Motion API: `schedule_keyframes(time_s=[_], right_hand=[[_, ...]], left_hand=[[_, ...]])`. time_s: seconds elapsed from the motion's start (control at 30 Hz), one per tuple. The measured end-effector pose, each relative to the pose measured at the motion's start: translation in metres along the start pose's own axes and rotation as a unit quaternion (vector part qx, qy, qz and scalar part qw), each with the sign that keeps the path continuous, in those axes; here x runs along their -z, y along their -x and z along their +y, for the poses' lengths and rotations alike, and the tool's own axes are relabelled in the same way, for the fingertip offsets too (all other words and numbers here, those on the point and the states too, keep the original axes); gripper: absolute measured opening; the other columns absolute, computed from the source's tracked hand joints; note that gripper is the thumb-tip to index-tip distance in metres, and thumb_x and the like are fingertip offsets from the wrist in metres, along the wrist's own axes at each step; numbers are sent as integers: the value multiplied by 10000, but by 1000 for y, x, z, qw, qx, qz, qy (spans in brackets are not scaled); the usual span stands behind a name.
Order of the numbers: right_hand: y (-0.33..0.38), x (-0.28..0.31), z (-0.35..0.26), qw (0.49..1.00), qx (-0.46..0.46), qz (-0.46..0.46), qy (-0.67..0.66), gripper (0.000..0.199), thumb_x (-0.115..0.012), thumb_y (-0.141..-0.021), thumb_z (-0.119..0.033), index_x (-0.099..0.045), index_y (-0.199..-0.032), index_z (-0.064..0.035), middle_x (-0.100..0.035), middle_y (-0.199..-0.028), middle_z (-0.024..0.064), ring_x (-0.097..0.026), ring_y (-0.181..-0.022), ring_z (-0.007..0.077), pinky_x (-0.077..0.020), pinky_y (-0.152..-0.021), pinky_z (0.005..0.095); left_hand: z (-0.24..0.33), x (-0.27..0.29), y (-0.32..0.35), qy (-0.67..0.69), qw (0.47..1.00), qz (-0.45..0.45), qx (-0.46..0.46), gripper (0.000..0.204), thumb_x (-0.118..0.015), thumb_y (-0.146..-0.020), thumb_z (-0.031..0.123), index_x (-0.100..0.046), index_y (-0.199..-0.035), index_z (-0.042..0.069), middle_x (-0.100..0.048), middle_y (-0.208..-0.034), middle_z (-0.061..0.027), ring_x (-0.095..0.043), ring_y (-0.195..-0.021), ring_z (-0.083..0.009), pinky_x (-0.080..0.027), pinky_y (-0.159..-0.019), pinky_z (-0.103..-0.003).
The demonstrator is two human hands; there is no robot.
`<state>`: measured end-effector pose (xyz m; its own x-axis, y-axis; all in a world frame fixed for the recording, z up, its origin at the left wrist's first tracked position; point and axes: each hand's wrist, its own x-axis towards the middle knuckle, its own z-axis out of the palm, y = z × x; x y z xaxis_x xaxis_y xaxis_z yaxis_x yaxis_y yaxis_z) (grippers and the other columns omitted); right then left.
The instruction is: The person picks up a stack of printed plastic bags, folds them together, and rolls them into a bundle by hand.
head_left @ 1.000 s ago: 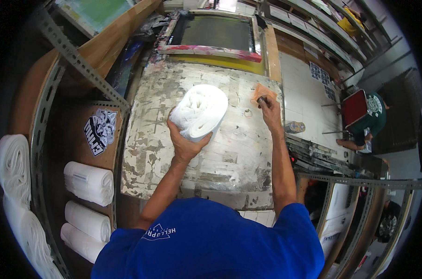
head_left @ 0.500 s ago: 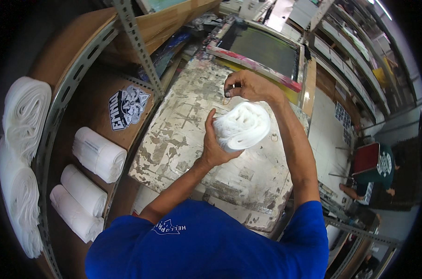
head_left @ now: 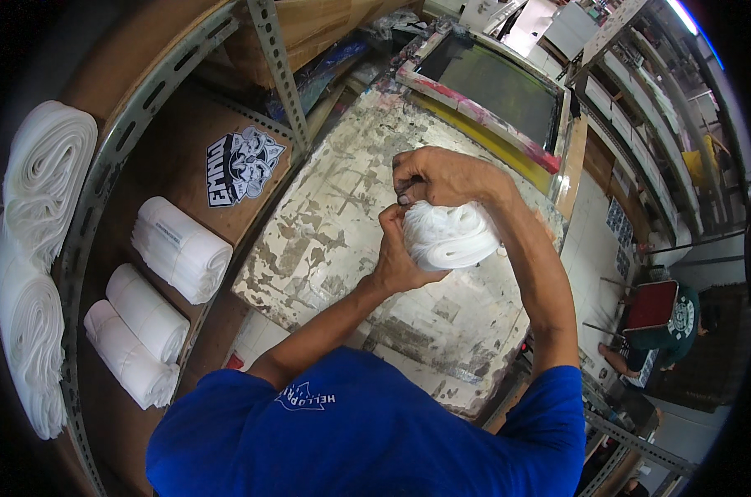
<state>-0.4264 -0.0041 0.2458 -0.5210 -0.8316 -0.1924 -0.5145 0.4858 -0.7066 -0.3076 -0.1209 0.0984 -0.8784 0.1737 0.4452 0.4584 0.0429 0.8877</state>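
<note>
Both hands (head_left: pixel 421 211) raised together, clamped on a white cloth bundle (head_left: pixel 450 236) (left beneath, right above)

Print workshop: ink-stained screen frame (head_left: pixel 491 91)

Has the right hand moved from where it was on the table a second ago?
Yes. The right hand left the far right part of the paint-crusted table and came in to the white bundle that the left hand holds above the table's middle.
</note>
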Motion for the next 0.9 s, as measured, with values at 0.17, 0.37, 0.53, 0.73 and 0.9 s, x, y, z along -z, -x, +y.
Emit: schedule_keyframes(time_s=[0.17, 0.37, 0.53, 0.73, 0.9], right_hand=[[6, -6, 32, 959, 10, 108, -261, 295, -609, -964, -248, -667, -888, 31, -661, -797, 83, -642, -876, 215, -485, -793, 338], [57, 11, 38, 778, 7, 299, -553, 285, -637, -891, -234, -656, -756, 16, -645, -733, 127, -608, -634, 230, -489, -598, 350], [99, 30, 28, 884, 62, 178, -428, 254, -680, -791, -173, -708, -885, 61, -686, -776, 136, -589, -594, 198, -474, -560, 304], [98, -30, -93, 994, 110, -8, -8, 285, -681, -711, -189, -739, -895, 20, -659, -752, 168, -650, -744, 249, -487, -751, 360], [117, -90, -111, 960, -82, -6, 267, 182, -689, -792, -227, -718, -707, -69, -588, -733, 69, -609, -892, 229, -330, -1077, 438]], left_hand=[[-9, 1, 2, 13, 1000, 3, 4, 1100, -947, -564, 206, -136, -1289, 43, -327, -1244, -184, -424, -1186, -272, -348, -1035, -421], [-5, 1, -4, 11, 999, 11, -28, 1052, -940, -576, 255, -205, -1291, 21, -436, -1210, -181, -492, -1127, -268, -394, -992, -421], [-5, -1, -5, 13, 999, -1, -31, 1026, -946, -563, 245, -239, -1273, 27, -453, -1195, -169, -503, -1115, -266, -409, -966, -413], [-7, 3, -4, 18, 1000, 19, -13, 996, -971, -542, 254, -275, -1218, 29, -478, -1169, -157, -538, -1079, -255, -443, -936, -385], [-2, -2, -5, 20, 999, 18, -22, 978, -976, -558, 274, -297, -1216, 23, -471, -1177, -161, -547, -1071, -228, -469, -936, -371]])
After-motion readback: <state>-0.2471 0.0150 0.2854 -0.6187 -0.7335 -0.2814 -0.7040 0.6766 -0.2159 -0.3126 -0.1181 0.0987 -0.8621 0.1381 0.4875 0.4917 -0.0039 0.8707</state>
